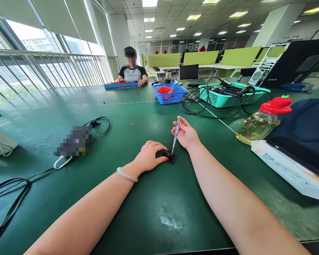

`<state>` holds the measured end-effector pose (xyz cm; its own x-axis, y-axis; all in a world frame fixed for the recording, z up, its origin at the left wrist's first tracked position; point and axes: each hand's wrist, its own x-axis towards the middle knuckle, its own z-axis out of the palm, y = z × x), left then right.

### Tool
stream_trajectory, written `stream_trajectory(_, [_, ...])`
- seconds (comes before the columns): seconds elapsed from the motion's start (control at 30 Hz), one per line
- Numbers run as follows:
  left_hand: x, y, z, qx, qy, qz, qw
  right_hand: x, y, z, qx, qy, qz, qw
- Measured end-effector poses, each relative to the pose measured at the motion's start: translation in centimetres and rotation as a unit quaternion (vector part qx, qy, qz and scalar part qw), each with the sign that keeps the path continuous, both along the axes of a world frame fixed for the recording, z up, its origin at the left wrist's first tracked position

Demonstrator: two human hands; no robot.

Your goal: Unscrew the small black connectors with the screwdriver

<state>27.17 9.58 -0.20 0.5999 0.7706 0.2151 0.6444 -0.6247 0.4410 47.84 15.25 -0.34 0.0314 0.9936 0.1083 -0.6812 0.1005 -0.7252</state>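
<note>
Small black part (169,156), half hidden under the left hand (149,156) pinning it, meets the screwdriver (175,135) gripped by the right hand (186,135)

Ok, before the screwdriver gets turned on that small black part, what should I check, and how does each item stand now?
1. Left hand pins the small black part to the green table: ok.
2. Right hand grips the screwdriver near its top: ok.
3. Screwdriver tip meets the part: ok; seated in a screw: cannot tell.
4. Screwdriver upright: not ok, it tilts slightly.
5. Left fingertips clear of the tip: not ok, they lie close beside it.
6. Oil bottle and cables stand apart from the hands: ok.
</note>
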Motion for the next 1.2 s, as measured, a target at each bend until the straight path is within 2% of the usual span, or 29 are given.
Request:
stream_trajectory(0.23, [0.07, -0.18, 0.24, -0.004, 0.006, 0.006, 1.000, -0.01, -0.20, 0.26, 0.009, 0.027, -0.001, 1.000])
stream_trajectory(1.2, [0.08, -0.33, 0.30, -0.005, 0.009, 0.007, 1.000, 0.19, -0.17, 0.30, 0.001, 0.017, 0.003, 1.000])
